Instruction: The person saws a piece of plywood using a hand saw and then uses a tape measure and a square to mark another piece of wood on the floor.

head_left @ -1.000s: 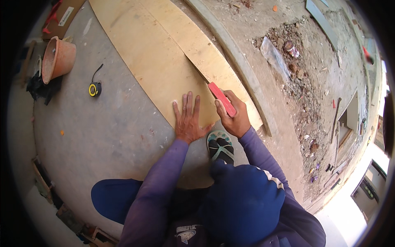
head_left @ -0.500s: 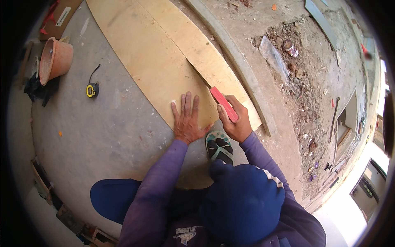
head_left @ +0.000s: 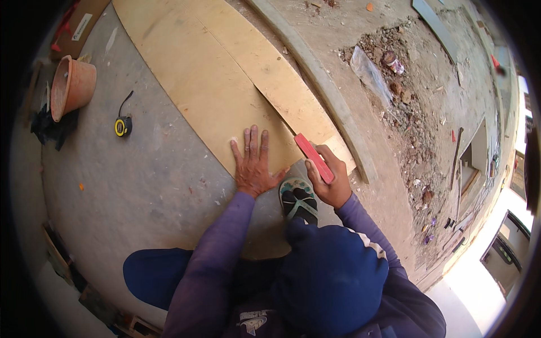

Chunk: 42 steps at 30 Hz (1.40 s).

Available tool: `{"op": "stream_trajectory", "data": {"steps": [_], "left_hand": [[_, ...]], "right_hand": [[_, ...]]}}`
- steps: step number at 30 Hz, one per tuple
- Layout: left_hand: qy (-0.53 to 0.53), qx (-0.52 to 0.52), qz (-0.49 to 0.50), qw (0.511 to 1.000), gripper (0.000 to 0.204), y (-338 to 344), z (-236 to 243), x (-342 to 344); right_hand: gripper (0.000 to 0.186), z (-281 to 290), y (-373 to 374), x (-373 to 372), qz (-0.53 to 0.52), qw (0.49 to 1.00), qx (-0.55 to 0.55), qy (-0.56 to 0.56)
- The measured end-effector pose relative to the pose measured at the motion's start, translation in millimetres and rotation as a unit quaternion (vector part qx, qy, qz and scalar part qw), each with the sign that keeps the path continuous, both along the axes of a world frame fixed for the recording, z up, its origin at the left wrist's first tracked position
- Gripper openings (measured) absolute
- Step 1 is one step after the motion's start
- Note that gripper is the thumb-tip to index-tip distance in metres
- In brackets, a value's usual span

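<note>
A pale wooden sheet (head_left: 174,62) lies on the concrete floor, split by a long narrow slit (head_left: 271,105) toward its near end. My left hand (head_left: 255,166) lies on the sheet, fingers spread, left of the slit. My right hand (head_left: 332,177) grips a red, block-like tool (head_left: 313,155) at the slit's near end; any blade on it is hard to make out. My sandalled foot (head_left: 298,200) is just below the sheet, between my hands.
An orange bucket (head_left: 76,84), black-yellow tape measure (head_left: 123,127) and cardboard box (head_left: 81,22) are at the left. A concrete edging (head_left: 313,79) runs beside the sheet; rubble (head_left: 420,163), a plastic bag (head_left: 369,73) and boards (head_left: 434,31) lie to the right.
My right hand and the red tool have moved down and to the right along the slit. My left hand stays flat on the sheet, slightly shifted in view.
</note>
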<state>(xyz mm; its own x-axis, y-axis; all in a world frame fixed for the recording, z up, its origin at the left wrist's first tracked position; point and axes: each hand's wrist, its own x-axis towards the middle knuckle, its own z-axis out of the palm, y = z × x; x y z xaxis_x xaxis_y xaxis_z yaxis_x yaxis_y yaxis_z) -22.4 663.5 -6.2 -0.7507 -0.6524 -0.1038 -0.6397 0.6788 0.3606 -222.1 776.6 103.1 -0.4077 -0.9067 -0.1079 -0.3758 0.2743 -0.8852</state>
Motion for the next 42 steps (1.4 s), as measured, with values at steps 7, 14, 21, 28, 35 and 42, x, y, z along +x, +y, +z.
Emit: {"op": "stream_trajectory", "data": {"steps": [7, 14, 21, 28, 35, 42], "left_hand": [[-0.002, 0.002, 0.009, 1.000, 0.122, 0, -2, 14], [0.015, -0.008, 0.000, 1.000, 0.120, 2, 1, 0], [0.009, -0.009, 0.013, 1.000, 0.120, -2, 1, 9], [0.013, 0.000, 0.000, 1.000, 0.122, 5, 1, 2], [0.018, -0.008, 0.007, 1.000, 0.122, -1, 0, 5], [0.012, -0.009, 0.010, 1.000, 0.122, 1, 1, 9]], "right_hand": [[0.039, 50, 130, -3, -0.003, 0.993, 0.115, -0.038], [0.033, 13, 40, 2, -0.001, 0.998, 0.058, -0.031], [0.034, 39, 86, 3, -0.002, 0.996, 0.086, -0.034], [0.034, 57, 102, 8, -0.034, 0.986, 0.153, -0.053], [0.038, 55, 103, -6, 0.001, 0.993, 0.116, -0.026], [0.038, 63, 140, -7, -0.010, 0.990, 0.137, -0.023]]}}
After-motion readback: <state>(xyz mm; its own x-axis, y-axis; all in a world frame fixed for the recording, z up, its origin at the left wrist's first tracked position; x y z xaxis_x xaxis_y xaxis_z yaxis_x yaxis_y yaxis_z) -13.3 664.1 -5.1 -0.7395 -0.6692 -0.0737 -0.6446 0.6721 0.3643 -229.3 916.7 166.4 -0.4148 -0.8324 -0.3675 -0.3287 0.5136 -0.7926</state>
